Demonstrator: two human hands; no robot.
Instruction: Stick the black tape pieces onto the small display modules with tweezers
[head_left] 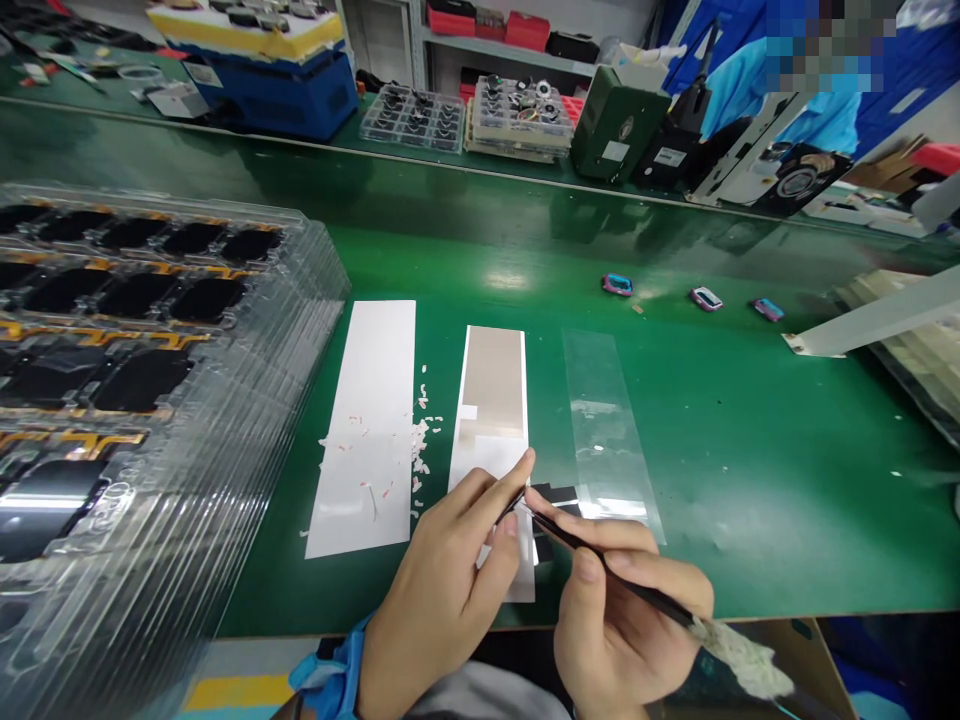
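My left hand is closed in a pinch over the near end of a tan and white strip sheet, its thumb and forefinger holding a small dark part I cannot make out. My right hand grips thin black tweezers, whose tips meet the left fingertips. The tweezers' rear end is wrapped in a lump of white scraps. A small black component lies on the green table just beyond the fingers.
A white sheet dotted with peeled scraps lies left, a clear film strip right. Stacked clear trays of black screens fill the left. Small coloured devices lie farther back. A person in blue works beyond bins and boxes.
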